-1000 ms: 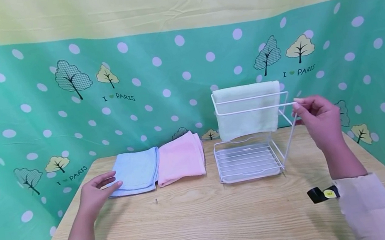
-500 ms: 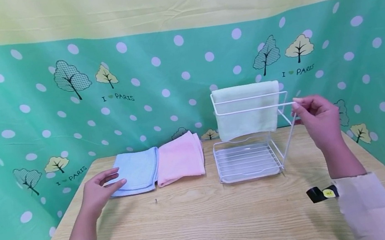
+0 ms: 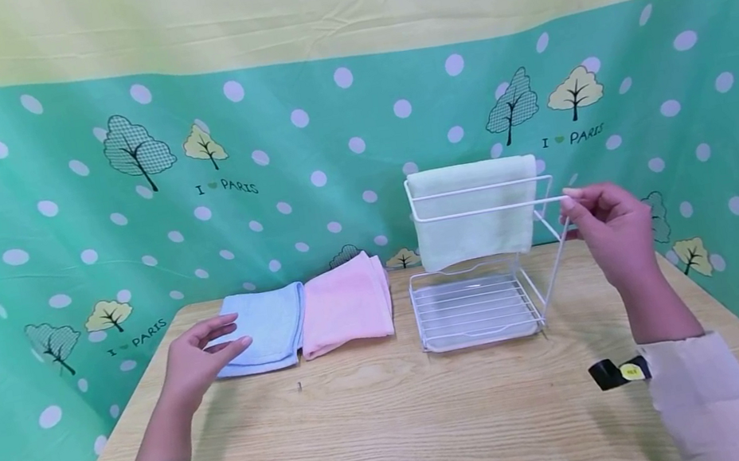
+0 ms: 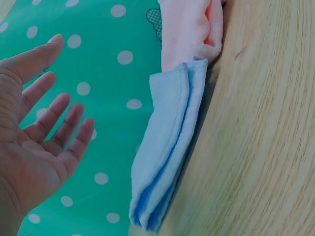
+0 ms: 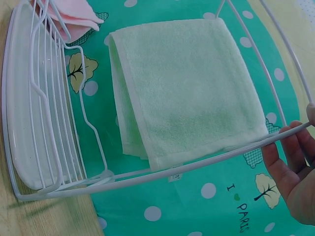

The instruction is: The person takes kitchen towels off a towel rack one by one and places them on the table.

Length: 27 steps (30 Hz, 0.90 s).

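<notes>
My left hand hovers at the left side of the folded blue towel, fingers loosely spread and holding nothing. In the left wrist view its palm and fingers stand apart from the blue towel. Against the blue towel's right edge lies a folded pink towel. With thumb and fingers, my right hand pinches the upper right corner of a white wire rack. A pale green towel hangs folded over the rack's rear top bar; the right wrist view shows its near face.
The rack's base holds a white drip tray under a wire grid. Everything stands on a light wood table, with a green dotted curtain close behind it. A tiny dark mark lies before the towels.
My left hand has drifted a little right and upward, from the blue towel's left edge to over its left part. My right hand stays on the rack, and the towels have not moved.
</notes>
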### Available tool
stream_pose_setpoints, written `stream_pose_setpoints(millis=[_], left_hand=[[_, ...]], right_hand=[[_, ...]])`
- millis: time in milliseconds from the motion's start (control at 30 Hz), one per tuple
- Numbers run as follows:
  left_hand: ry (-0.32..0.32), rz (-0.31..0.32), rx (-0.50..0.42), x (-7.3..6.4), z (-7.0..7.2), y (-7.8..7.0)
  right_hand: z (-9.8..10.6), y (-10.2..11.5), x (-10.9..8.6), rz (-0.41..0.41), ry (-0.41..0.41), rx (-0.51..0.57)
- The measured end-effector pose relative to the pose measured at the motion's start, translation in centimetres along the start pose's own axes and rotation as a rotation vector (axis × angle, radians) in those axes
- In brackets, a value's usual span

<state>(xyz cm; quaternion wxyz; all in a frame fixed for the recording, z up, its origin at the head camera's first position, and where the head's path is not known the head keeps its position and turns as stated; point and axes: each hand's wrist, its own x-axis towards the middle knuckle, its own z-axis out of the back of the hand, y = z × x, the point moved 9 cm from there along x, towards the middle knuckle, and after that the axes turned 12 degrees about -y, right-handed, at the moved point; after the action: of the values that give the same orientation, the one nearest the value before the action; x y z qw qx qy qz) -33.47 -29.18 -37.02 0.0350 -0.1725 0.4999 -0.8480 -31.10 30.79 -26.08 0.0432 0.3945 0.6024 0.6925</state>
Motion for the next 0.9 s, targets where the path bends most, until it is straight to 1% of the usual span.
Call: stream_pose_setpoints(millis=[133, 267, 400, 533, 667, 900], left_hand=[[0.006, -0.031, -0.01, -0.1, -0.3, -0.7], [0.031, -0.054, -0.013, -0.3, -0.8, -1.5], [0.056, -0.066, -0.01, -0.4, -1.4, -2.1], [0.067, -0.085, -0.015, -0.5, -1.9, -2.8], [0.078, -0.107, -0.041, -0.8, -2.3, -3.6], [0.088, -0.147, -0.077, -0.8, -3.0, -4.7]], right_hand=[[0.0, 0.0, 0.0, -0.003, -0.001, 0.005], [-0.1, 0.0, 0.0, -0.008, 0.002, 0.007], [0.0, 0.0, -0.1, -0.005, 0.002, 0.006], [0.0, 0.1, -0.1, -0.006, 0.005, 0.032], [0.0, 0.2, -0.2, -0.004, 0.005, 0.047], [0.0, 0.2, -0.1, -0.003, -0.001, 0.028]])
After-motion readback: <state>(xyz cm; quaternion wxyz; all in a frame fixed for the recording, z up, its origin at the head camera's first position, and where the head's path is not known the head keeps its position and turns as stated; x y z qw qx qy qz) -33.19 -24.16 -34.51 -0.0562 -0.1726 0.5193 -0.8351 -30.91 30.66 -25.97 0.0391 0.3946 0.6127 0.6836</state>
